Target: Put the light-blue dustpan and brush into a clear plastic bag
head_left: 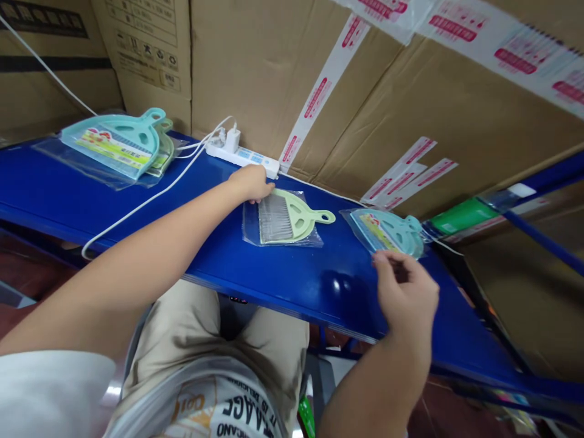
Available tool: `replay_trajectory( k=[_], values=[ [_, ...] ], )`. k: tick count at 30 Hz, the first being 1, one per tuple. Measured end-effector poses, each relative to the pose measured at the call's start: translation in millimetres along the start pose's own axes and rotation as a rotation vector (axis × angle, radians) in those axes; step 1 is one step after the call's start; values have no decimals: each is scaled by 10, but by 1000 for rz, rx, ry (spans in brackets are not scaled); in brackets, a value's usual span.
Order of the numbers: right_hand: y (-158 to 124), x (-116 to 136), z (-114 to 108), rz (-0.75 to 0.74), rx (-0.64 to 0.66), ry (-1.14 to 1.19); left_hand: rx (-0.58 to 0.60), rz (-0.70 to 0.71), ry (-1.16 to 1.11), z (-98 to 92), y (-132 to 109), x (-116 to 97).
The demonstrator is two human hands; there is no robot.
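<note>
My left hand reaches to the middle of the blue shelf, fingers closed at the upper corner of a pale green dustpan and brush set in a clear bag. The brush lies with its grey bristles facing up and the handle pointing right. On the right, my right hand pinches the near edge of a bagged light blue dustpan set, which carries a yellow label. At the far left, another light blue dustpan set lies partly over a green one.
The blue shelf runs across in front of me. A white power strip with plugs and white cables lies at the back. Taped cardboard boxes form a wall behind. A green-labelled bottle lies at the right.
</note>
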State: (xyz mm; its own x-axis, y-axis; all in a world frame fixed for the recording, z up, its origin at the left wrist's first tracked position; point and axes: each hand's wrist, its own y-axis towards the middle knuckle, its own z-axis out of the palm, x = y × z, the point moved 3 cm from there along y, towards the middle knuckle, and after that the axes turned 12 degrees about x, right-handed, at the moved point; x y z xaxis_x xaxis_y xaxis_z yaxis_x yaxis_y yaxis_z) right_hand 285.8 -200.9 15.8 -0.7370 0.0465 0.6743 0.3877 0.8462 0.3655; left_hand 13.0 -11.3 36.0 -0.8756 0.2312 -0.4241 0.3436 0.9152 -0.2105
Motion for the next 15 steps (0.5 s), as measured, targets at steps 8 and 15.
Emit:
replay_trajectory(
  k=[8, 15],
  values=[
    [810, 1002, 159, -103, 191, -217, 59, -111, -73, 33, 24, 21],
    [1069, 611, 978, 59, 580, -103, 69, -72, -280, -22, 57, 67]
  ],
)
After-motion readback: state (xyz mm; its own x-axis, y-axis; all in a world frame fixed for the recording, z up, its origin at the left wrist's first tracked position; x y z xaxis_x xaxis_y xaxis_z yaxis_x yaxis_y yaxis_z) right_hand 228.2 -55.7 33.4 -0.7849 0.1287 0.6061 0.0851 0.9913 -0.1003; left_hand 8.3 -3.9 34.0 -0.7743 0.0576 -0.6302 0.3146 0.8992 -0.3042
